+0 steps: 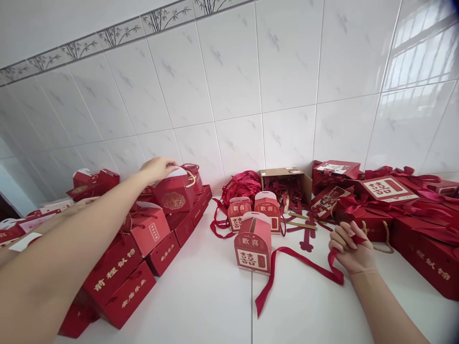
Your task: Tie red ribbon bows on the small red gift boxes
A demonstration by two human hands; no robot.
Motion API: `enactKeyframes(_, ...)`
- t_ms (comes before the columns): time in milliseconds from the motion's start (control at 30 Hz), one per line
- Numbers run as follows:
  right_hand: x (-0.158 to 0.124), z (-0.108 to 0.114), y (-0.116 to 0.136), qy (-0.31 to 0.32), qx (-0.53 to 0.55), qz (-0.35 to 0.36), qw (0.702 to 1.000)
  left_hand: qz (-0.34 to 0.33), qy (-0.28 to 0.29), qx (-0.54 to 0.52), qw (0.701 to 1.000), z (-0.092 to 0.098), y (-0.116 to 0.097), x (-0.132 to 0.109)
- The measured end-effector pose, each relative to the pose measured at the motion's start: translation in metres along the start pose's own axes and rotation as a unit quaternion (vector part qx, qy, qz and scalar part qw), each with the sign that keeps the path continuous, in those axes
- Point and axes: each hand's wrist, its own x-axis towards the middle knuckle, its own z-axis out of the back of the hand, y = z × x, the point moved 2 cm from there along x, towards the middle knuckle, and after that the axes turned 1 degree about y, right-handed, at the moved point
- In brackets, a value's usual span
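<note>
My left hand (159, 168) reaches far out to the left, its fingers bent over the top of a red gift box (174, 195) with a cord handle. This box sits on top of other red boxes. On the right, my right hand (351, 246) is closed around one end of a red ribbon (304, 260). The ribbon's loose end trails over the white table (218, 301) and hangs down beside a small red gift box (253, 243). Two similar small boxes (268, 210) stand just behind it.
Stacked red boxes (125, 258) fill the left side, with another forearm (53, 222) over them. A ribbon pile (244, 184) and an open cardboard box (304, 186) of strips lie by the tiled wall (233, 71). More red boxes (419, 253), several with bows, stand at right.
</note>
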Motion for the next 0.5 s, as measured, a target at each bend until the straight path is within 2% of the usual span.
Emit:
enactKeyframes(100,-0.001,-0.001,0.0,0.008,-0.011,0.001,1.0,-0.031,-0.018,0.033,0.999,0.022,-0.025,-0.006)
enactKeyframes(200,-0.002,-0.001,0.001,0.009,-0.006,-0.001,1.0,-0.069,-0.03,0.018,0.997,0.03,-0.048,-0.014)
enactKeyframes(333,-0.004,-0.002,0.001,0.013,-0.001,0.005,1.0,-0.111,0.02,-0.009,0.994,0.016,-0.064,-0.02)
enactKeyframes(400,-0.004,-0.003,0.002,0.019,-0.009,0.009,1.0,-0.109,0.047,-0.007,0.993,0.004,-0.067,-0.022)
enactKeyframes(500,-0.003,-0.005,0.002,0.026,-0.02,0.008,0.999,-0.102,0.06,0.027,0.993,-0.014,-0.071,-0.028)
